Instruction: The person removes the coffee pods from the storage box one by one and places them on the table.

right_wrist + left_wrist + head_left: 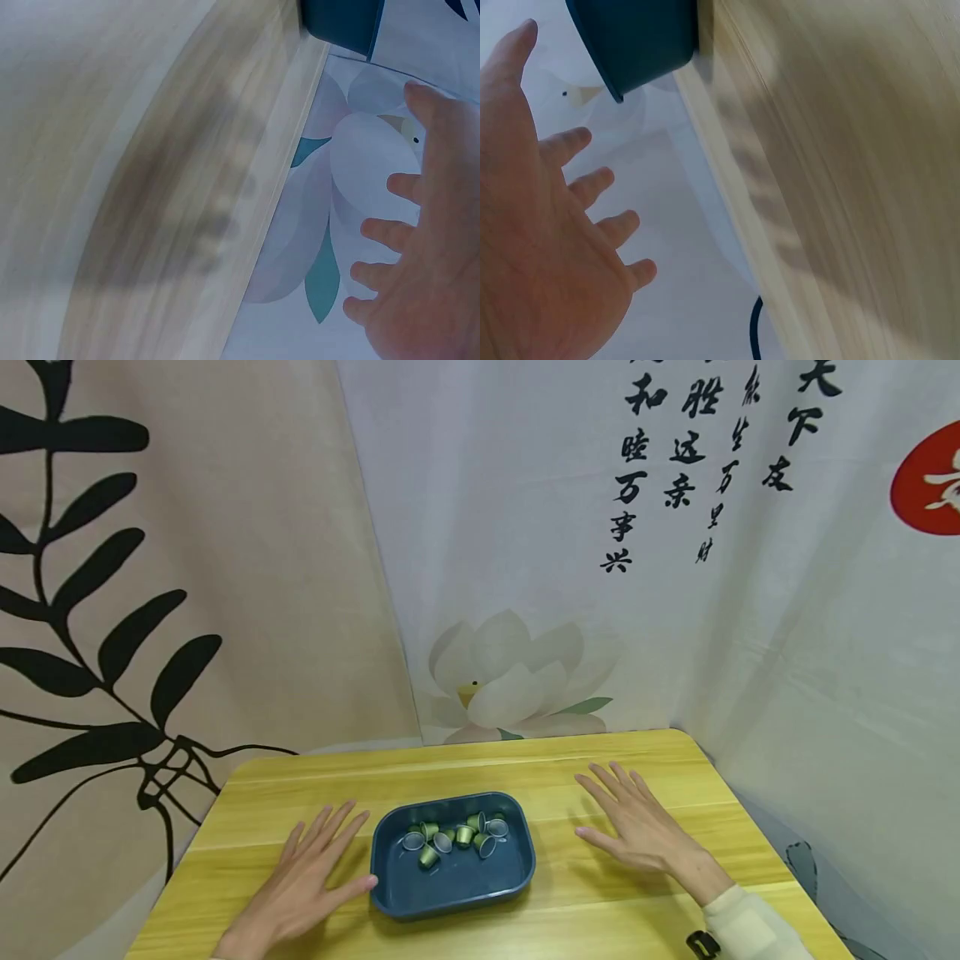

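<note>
A dark blue rectangular tray (457, 893) lies on the wooden table between the two hands. Several small green cups with pale rims, like coffee capsules (464, 837), are grouped in its back half, some upright and some on their sides. My left hand (303, 881) is spread just left of the tray, its thumb tip close to the tray's left edge; whether they touch I cannot tell. To the right of the tray, farther off, my right hand (637, 822) hovers with fingers extended. Both wrist views show bare palms with nothing held, the left hand (547, 217) and the right hand (435, 232).
The yellow wood-grain table (585, 927) has rounded back corners. Behind it hangs a pale cloth (525, 568) printed with a lotus and black characters. A beige cloth (285, 568) with dark printed leaves hangs at left. A black band (702, 944) is by the right sleeve.
</note>
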Demonstrator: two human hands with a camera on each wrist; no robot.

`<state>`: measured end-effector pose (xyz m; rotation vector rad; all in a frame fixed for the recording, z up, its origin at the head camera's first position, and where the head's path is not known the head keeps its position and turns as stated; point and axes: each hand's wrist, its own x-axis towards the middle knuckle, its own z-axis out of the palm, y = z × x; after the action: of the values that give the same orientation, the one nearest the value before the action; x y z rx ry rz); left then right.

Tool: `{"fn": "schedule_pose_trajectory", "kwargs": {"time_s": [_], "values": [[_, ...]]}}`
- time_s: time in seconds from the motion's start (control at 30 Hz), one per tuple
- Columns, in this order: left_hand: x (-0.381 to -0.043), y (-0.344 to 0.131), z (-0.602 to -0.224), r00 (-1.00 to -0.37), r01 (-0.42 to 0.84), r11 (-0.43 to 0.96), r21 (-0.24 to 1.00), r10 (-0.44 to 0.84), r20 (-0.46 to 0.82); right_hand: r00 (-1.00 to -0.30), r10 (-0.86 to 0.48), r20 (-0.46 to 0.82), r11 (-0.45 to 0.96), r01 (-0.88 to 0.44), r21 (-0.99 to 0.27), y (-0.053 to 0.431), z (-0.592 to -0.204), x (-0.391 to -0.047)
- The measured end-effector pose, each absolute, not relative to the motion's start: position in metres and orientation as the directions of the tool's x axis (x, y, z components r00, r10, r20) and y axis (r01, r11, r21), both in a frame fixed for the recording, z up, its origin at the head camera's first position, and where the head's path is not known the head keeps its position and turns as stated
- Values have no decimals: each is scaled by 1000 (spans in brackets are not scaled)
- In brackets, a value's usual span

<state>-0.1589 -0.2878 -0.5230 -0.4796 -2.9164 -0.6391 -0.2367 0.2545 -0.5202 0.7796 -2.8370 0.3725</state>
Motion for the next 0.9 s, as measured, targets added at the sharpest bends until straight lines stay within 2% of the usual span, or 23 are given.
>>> {"fn": "schedule_pose_trajectory", "kwargs": {"time_s": [0.23,0.9], "values": [[-156,-278,-522,-932,359,853,379,307,191,-815,-504,284,814,-559,-159,245,-517,-238],[-153,-260,-530,-938,347,843,411,315,146,-783,-565,261,771,-613,-171,213,-502,-238]]}}
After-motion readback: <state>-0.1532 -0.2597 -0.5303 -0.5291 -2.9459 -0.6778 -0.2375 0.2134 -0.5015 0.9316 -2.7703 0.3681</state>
